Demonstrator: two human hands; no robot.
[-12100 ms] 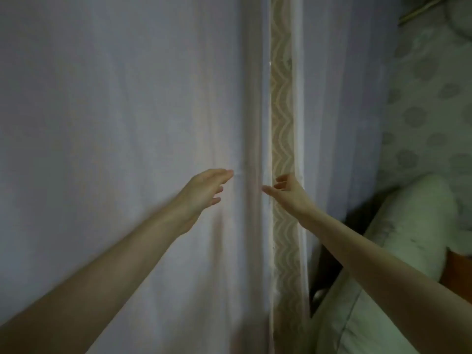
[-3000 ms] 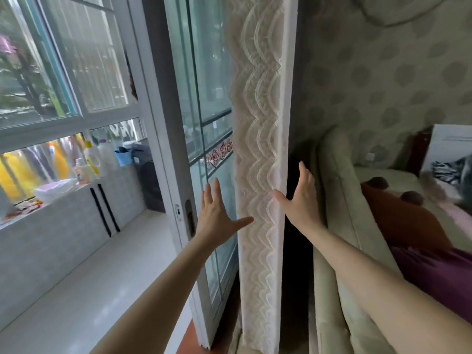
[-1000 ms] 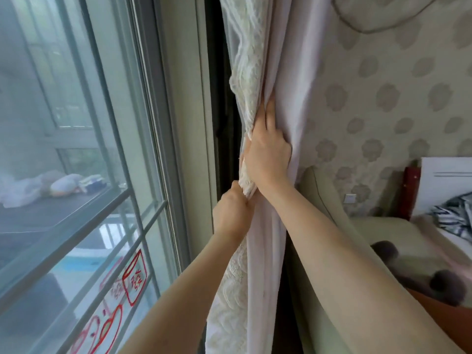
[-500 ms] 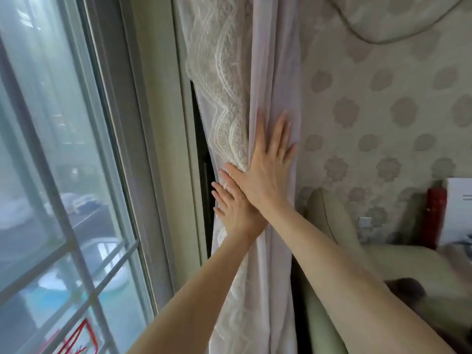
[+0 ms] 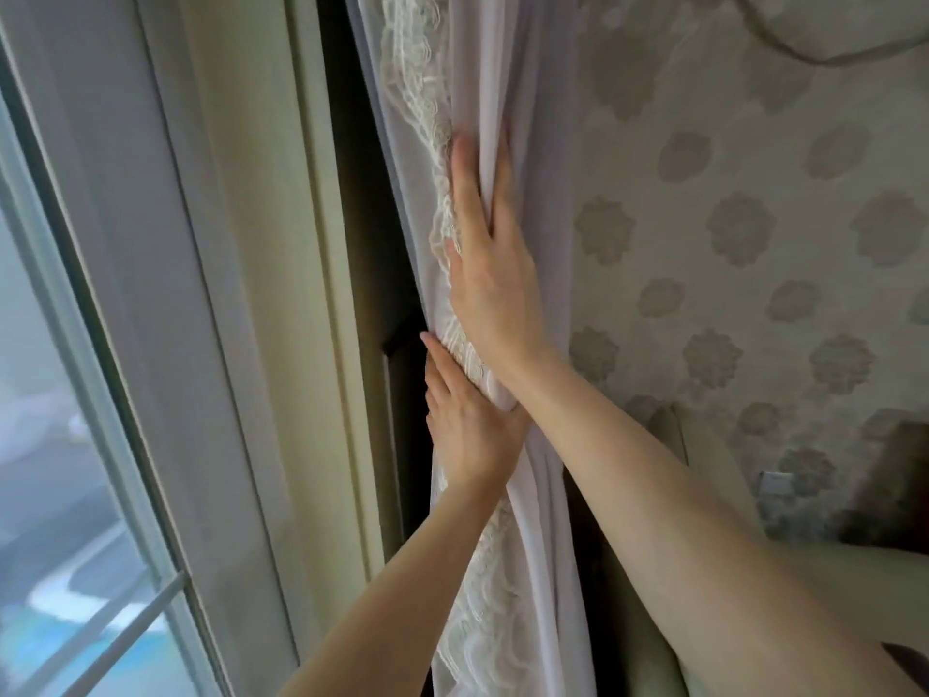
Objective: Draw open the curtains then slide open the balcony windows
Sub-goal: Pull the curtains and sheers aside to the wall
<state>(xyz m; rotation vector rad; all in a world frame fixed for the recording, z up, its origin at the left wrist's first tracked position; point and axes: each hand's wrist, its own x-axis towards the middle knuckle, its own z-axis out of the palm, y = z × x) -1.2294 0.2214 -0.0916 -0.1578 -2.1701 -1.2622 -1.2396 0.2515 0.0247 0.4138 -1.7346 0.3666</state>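
Window frame [image 5: 166, 294] at far L, curtain [image 5: 507, 67] bunched beside it vs wall [image 5: 754, 218]; L hand [image 5: 470, 425] flat, fingers straight, pressing lace edge, R hand [image 5: 495, 274] just above, open palm flattening folds, gripping nothing

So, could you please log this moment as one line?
right hand: flat on curtain | left hand: flat, below | curtain: bunched beside wall

A home's living room — patterned wallpaper [image 5: 729, 233], lace-edged curtain [image 5: 523, 93], sofa [image 5: 704, 445].
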